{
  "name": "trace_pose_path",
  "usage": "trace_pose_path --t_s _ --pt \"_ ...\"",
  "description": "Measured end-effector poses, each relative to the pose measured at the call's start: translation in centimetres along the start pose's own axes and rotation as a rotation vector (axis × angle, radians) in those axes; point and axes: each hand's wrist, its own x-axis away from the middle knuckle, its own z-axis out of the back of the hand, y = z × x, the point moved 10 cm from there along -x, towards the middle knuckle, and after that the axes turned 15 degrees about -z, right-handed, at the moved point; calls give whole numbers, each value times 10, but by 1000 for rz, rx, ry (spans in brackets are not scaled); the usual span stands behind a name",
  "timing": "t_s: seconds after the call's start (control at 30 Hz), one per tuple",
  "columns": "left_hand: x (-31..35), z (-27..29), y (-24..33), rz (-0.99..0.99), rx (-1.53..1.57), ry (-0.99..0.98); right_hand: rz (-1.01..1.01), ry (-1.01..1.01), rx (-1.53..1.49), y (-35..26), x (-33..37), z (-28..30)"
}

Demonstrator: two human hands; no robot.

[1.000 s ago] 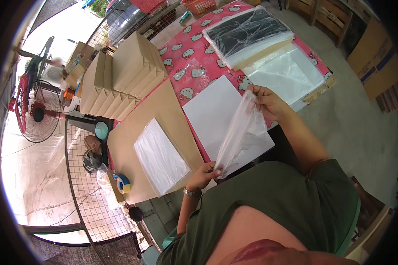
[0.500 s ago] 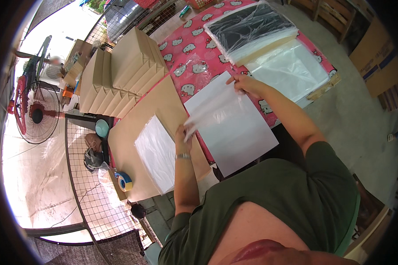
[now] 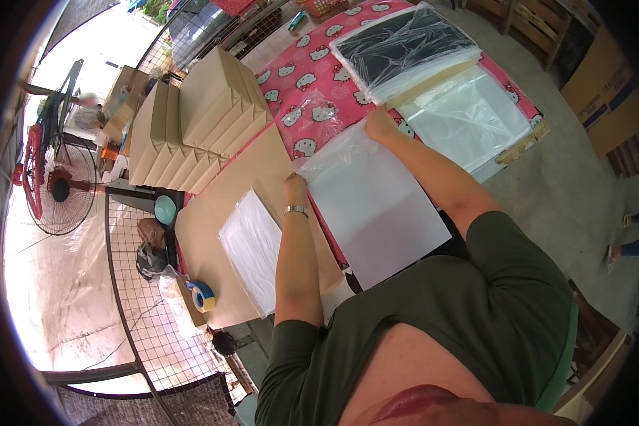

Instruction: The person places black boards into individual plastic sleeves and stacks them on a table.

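A large white paper sheet or stack [image 3: 383, 213] lies flat in front of me, its near edge close to my body. Clear plastic film [image 3: 337, 155] lies across its far end. At the sheet's far left corner, my left hand [image 3: 295, 189] is closed on the film's edge. My right hand [image 3: 381, 126] is closed at the far right corner, where the film bunches; its fingertips are partly hidden. Left of my left forearm, a plastic-wrapped white stack [image 3: 252, 241] rests on brown kraft paper [image 3: 202, 227].
Brown-wrapped packages [image 3: 216, 106] stand piled at the far left. A clear plastic stack [image 3: 468, 113] and a plastic-covered dark stack [image 3: 405, 50] lie right on the pink tablecloth [image 3: 291, 78]. Blue tape [image 3: 201, 296] sits near left, a fan [image 3: 60, 186] beyond. A person's legs [image 3: 628, 248] show far right.
Both hands have moved away from me along the white sheet, and the film now lies flatter across its far end. A person's legs have come into view at the right edge.
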Motion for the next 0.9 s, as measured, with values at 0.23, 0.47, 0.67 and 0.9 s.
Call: trace_pose_path --t_s 0.23,0.47,0.67,0.9 --pt "24 36 36 -98 113 71 280 132 -8 -63 33 87" --pt "62 84 147 -234 393 113 275 21 -281 -107 56 211" --pt "136 120 265 -437 663 -224 205 -617 -866 -134 129 299" --pt "240 136 293 -374 606 -208 444 -819 -814 -109 237 363"
